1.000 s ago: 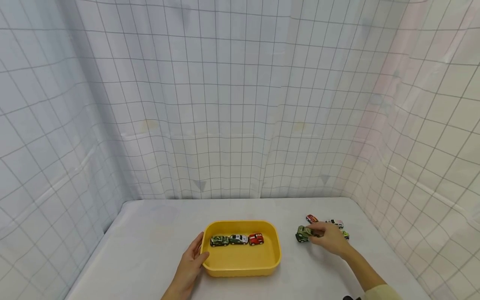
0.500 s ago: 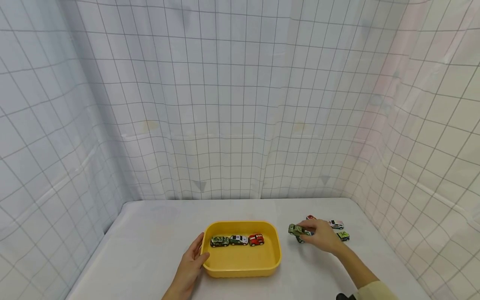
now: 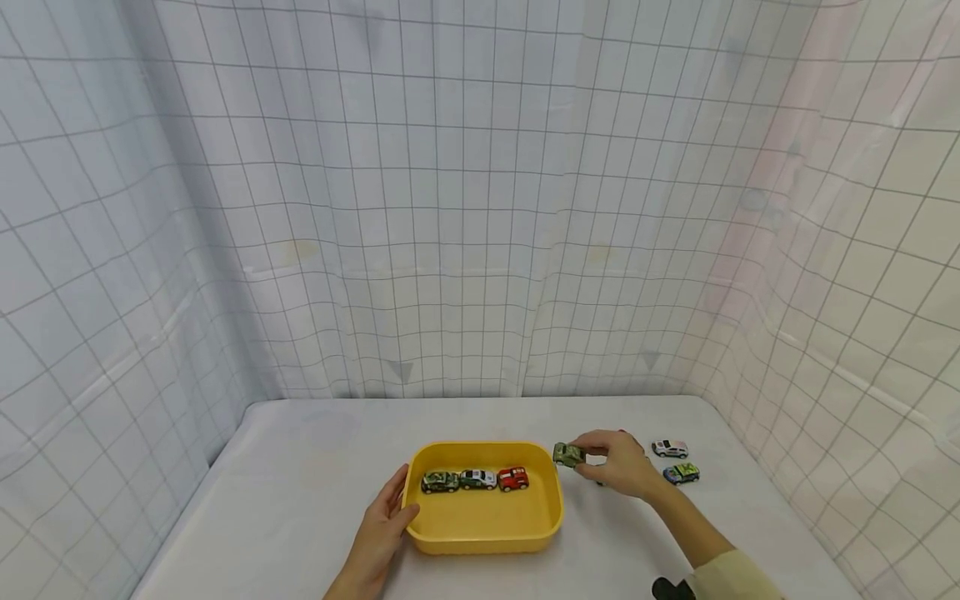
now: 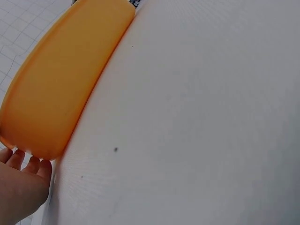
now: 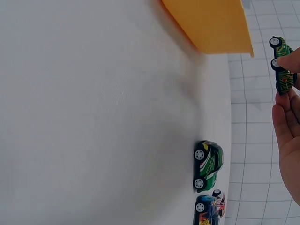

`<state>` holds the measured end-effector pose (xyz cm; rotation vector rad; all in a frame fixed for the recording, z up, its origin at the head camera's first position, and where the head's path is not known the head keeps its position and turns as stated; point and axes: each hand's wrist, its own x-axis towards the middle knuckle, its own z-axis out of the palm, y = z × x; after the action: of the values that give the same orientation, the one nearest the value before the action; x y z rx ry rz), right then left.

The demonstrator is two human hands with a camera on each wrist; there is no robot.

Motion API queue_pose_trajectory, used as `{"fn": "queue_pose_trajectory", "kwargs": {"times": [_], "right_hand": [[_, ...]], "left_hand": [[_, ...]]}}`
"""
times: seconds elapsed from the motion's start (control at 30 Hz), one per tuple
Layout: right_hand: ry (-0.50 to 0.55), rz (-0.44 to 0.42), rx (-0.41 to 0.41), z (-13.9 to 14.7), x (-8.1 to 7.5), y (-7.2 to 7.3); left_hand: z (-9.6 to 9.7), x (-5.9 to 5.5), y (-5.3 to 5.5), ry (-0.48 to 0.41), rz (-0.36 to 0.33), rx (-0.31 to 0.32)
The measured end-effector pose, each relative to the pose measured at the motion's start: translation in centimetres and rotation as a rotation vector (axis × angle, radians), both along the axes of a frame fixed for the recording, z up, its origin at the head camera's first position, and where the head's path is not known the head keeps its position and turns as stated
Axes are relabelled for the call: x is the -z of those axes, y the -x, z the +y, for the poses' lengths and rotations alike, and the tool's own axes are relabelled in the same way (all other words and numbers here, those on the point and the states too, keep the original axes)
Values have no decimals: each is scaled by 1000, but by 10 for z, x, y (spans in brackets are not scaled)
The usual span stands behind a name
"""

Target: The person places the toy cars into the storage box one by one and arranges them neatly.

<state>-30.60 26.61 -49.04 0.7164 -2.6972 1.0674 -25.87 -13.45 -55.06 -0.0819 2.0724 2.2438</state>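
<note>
My left hand (image 3: 382,521) grips the left side of a yellow plastic tray (image 3: 480,546), thumb over the rim and fingers outside. Inside, in a row, stand a camouflage toy car (image 3: 439,482), a white-and-green toy car (image 3: 477,479) and a red toy car (image 3: 513,478). Between thumb and fingers my right hand (image 3: 618,467) pinches a green camouflage toy car (image 3: 568,455), raised by the tray's upper right corner. The right wrist view shows that held car (image 5: 282,83) side on, wheels facing left. In the left wrist view, fingertips touch the tray's end (image 4: 51,93).
To the right on the white table lie a white toy car (image 3: 670,448) and a yellow-green toy car (image 3: 681,473). A green toy car (image 5: 208,166) and a blue-and-orange one (image 5: 205,208) show in the right wrist view. Grid-patterned white curtains (image 3: 480,250) enclose the table.
My right hand has carried the camouflage toy car leftward from the group of cars to the tray's right edge, uncovering the white and yellow-green cars. My left hand and the tray have stayed put.
</note>
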Motion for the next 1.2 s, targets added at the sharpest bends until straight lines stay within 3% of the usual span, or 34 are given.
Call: {"fn": "queue_pose_trajectory", "kwargs": {"times": [0.5,1.2], "right_hand": [[28,-37,-99,-44,-2,7],[-31,-58,-252,-110,20,12]], "left_hand": [[2,-3,0,2,12,-2],[1,0,0,-19,17,8]]}}
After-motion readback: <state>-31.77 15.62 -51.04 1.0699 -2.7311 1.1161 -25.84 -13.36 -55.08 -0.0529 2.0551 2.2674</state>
